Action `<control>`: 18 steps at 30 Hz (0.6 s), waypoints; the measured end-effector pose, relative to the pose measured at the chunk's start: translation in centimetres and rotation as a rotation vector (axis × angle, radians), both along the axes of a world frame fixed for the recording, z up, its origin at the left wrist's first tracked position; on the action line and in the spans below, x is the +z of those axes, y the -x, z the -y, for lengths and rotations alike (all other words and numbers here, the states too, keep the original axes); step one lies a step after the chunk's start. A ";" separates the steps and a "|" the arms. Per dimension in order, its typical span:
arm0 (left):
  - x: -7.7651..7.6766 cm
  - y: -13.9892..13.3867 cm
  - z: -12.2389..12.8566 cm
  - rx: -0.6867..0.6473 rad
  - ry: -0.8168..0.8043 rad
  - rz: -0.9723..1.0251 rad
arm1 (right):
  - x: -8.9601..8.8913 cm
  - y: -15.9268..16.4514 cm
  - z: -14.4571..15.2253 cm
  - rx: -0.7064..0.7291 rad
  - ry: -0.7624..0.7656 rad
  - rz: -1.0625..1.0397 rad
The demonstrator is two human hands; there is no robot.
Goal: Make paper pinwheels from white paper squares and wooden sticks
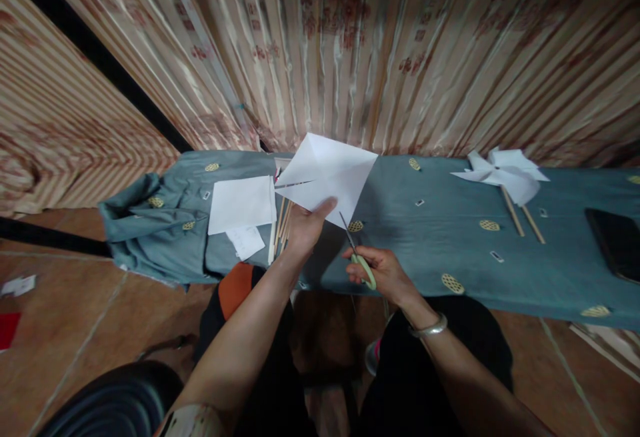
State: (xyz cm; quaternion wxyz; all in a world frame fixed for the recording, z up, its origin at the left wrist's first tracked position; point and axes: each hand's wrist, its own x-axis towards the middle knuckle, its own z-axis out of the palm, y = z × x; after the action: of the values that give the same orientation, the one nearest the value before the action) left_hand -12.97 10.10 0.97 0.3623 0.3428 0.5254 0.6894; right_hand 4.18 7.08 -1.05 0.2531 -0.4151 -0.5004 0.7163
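Observation:
My left hand (309, 225) grips a square white sheet of paper (336, 169) near its lower edge, thumb on top. The sheet is held up above the table, turned like a diamond, with a slit running in from its left corner. In my right hand (383, 270) is a pair of scissors (364, 268) with light green handles, my fingers in the loops. Their dark blades point up and left at the sheet's bottom corner, overlapping it in view. How far the blades are parted is too small to tell.
Left on the green-cloth table (425, 250) lie stacked white paper (241, 205), a smaller paper piece (246, 242) and several thin wooden sticks (283, 227). At right are white paper pinwheels (505, 174) on sticks and a dark phone-like slab (616, 242). A curtain (350, 57) hangs behind.

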 end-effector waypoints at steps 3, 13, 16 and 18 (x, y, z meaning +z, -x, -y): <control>0.1 0.5 -0.1 -0.001 0.025 0.041 | 0.1 -0.1 0.0 -0.001 -0.013 0.016; 0.0 -0.1 0.4 -0.020 0.008 -0.019 | 0.0 -0.3 -0.1 0.004 -0.068 0.010; 0.2 -0.5 0.5 -0.011 0.001 -0.020 | 0.0 -0.4 -0.1 -0.004 -0.078 0.013; 0.3 -0.5 0.4 -0.006 0.002 -0.020 | 0.0 -0.4 -0.2 -0.006 -0.065 0.014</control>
State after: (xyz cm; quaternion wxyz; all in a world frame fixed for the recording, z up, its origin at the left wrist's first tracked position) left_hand -12.47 9.67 1.22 0.3593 0.3509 0.5288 0.6842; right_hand 4.54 7.23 -1.02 0.2653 -0.4130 -0.5240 0.6960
